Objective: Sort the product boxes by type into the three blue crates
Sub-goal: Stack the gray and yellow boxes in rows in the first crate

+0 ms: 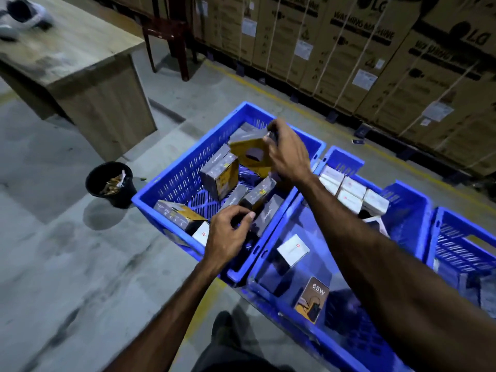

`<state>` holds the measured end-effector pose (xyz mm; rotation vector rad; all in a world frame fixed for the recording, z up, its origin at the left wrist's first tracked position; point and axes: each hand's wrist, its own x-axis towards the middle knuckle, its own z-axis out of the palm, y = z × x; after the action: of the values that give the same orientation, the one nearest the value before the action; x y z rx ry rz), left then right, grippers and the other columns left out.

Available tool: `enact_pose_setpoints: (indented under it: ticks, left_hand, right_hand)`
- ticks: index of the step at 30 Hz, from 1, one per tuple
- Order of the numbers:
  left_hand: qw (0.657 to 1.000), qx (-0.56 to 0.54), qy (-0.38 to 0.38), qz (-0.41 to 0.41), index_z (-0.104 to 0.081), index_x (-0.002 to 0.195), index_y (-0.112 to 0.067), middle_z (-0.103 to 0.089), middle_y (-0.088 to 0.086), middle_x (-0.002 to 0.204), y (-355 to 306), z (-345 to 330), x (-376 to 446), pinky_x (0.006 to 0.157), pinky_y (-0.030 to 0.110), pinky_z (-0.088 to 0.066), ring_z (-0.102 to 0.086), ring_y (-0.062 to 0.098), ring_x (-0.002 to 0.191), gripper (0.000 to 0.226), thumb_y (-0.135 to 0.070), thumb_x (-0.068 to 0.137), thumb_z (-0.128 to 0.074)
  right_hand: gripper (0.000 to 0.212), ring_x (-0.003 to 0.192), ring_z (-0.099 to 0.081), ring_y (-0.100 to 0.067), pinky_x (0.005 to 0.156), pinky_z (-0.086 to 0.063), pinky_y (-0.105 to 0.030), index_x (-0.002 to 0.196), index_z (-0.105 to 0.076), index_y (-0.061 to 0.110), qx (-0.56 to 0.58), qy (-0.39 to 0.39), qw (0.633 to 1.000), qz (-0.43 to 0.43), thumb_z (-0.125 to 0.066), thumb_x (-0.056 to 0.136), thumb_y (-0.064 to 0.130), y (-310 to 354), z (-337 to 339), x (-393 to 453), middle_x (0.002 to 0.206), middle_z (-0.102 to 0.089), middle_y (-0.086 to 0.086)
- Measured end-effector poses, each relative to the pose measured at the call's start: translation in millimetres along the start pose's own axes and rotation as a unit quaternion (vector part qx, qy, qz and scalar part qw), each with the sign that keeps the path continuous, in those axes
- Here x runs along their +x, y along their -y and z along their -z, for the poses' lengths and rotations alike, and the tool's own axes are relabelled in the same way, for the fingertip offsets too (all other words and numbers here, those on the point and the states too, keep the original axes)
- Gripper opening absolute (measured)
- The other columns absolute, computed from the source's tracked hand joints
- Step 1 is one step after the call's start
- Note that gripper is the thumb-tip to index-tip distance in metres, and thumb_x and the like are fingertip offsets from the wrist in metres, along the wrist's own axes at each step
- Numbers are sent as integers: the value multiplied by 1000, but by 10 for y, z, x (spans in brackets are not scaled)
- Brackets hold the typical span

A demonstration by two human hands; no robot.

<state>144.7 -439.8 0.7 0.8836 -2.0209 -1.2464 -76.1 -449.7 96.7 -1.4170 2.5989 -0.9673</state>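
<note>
Three blue crates stand side by side on the floor. The left crate (171, 181) holds several grey-and-yellow boxes (220, 178) lying loose, plus a white box (201, 234) at its near edge. My right hand (288, 154) is above this crate, shut on a yellow-and-grey box (251, 154) held tilted. My left hand (228, 234) is at the crate's near rim, fingers curled around a dark box (264, 216). The middle crate (402, 210) holds a row of white boxes (351, 193), a single white box (292, 249) and a brown "65W" box (312, 299). The right crate (456, 237) is partly out of view.
A black bucket (111, 183) with scraps stands left of the crates. A wooden desk (80, 76) is at the far left, with a dark chair (169, 36) behind it. Tall strapped cardboard cartons (375, 49) line the back behind a yellow floor line. My feet (222, 328) are below.
</note>
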Motion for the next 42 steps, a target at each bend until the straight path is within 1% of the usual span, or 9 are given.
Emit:
enact_pose_setpoints:
  ticks: [5,11,17,20,27,31,33,38,42]
  left_hand:
    - [1000,-5,2,11,-78,91,-22,-74,-13,88,11,-6,7,77,39,-57,-68,6,85,8,-27,96,-74]
    - [1000,12,27,-9,-77,88,-20,-72,-18,84,-30,-11,9,74,33,-56,-67,5,82,8,-20,95,-75]
    - [994,27,108,-23,-76,91,-23,-74,-16,85,13,-83,-9,74,33,-58,-71,5,81,4,-22,94,-76]
    - [986,52,144,-58,-77,95,-25,-73,-16,89,43,-112,-32,75,33,-59,-70,4,84,4,-27,93,-77]
    - [988,74,115,-77,-78,93,-19,-74,-8,89,70,125,-32,70,34,-58,-70,8,79,3,-17,92,-79]
    - [988,111,92,-49,-78,94,-17,-75,-7,89,212,559,58,70,35,-60,-71,7,78,13,-7,88,-81]
    - [988,128,90,5,-79,95,-19,-76,-9,88,313,835,163,74,36,-61,-71,8,80,26,4,83,-80]
    - [983,171,67,27,-71,85,-38,-74,-16,91,342,1296,433,77,19,-56,-70,10,86,55,15,72,-74]
    - [985,165,43,4,-71,89,-33,-74,-11,91,379,1338,521,79,28,-58,-71,11,87,44,9,79,-78]
  right_hand:
    - [27,123,-58,-29,101,-47,-46,123,-65,20,-63,61,994,-58,-59,99,32,-205,-84,-184,142,-51,-6]
    - [16,106,-61,-23,92,-50,-41,103,-72,20,-4,18,996,-92,-61,98,30,-508,117,-1023,113,-57,-1]
    - [15,96,-61,-16,82,-48,-37,102,-71,21,84,-50,985,-141,-59,96,28,-874,230,-2041,101,-59,6]
    - [16,96,-64,-16,83,-51,-38,105,-72,20,84,-15,981,-174,-61,95,25,-1078,197,-2480,103,-65,5]
    - [20,101,-64,-5,90,-54,-42,116,-71,24,109,52,972,-201,-69,97,28,-1068,238,-3003,110,-66,9]
    - [19,101,-62,-7,86,-51,-35,115,-70,26,131,51,977,-163,-65,97,29,-709,312,-2901,108,-66,8]
    - [15,99,-62,-7,82,-47,-28,114,-69,26,138,44,981,-125,-67,99,26,-470,330,-2756,105,-65,9]
    - [19,105,-64,-15,88,-50,-32,116,-69,22,127,65,990,-3,-65,98,27,142,144,-2335,109,-66,7]
    - [26,111,-58,-20,92,-47,-38,124,-64,26,78,132,986,63,-62,98,31,482,-101,-2004,114,-63,4]
